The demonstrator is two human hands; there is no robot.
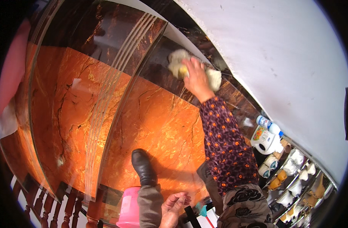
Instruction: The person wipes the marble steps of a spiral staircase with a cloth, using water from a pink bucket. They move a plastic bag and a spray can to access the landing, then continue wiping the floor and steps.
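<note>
My right hand (196, 78) presses a pale cloth (214, 79) onto the dark marble-look border (159, 58) of a stair step, beside the wall. The cloth is bunched, with a yellowish patch under the fingers, and it is blurred at its left part. My left hand (175, 206) hangs near the bottom of the view, its fingers loosely curled, above the orange marble-look floor (162, 122). Nothing can be made out in it. A pink plastic bucket (129, 206) stands to its left, beyond my leg.
Curved steps with striped edges (117, 65) rise at the left, with wooden balusters (70, 209) below. A white jug (265, 141) and a bottle (268, 124) lie near the wall. A rack holds several shoes (295, 189). My black shoe (142, 165) is on the floor.
</note>
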